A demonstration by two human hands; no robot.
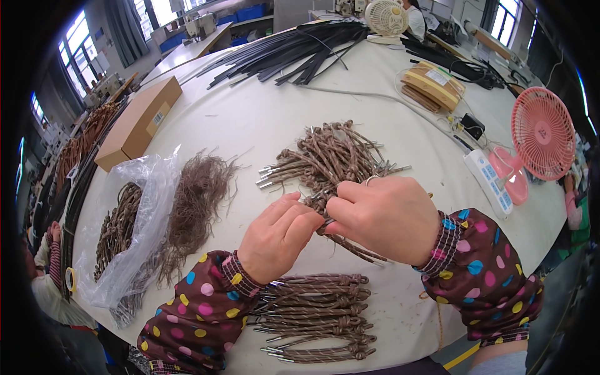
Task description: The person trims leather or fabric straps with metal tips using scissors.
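Observation:
A tangled pile of brown shoelaces with silver metal tips, many tied in knots, lies in the middle of the white table. At its near edge my right hand is closed on a brown shoelace, its loose ends trailing down to the right. My left hand meets it from the left, thumb and fingers pinched on the same lace; the exact grip is partly hidden by the fingers. Closer to me, knotted shoelace bundles lie in a neat row, knots to the right and metal tips to the left.
A clear plastic bag of laces and a heap of brown thread lie left. Behind them is a cardboard box. Black strips lie at the far side. A power strip and a pink fan stand right.

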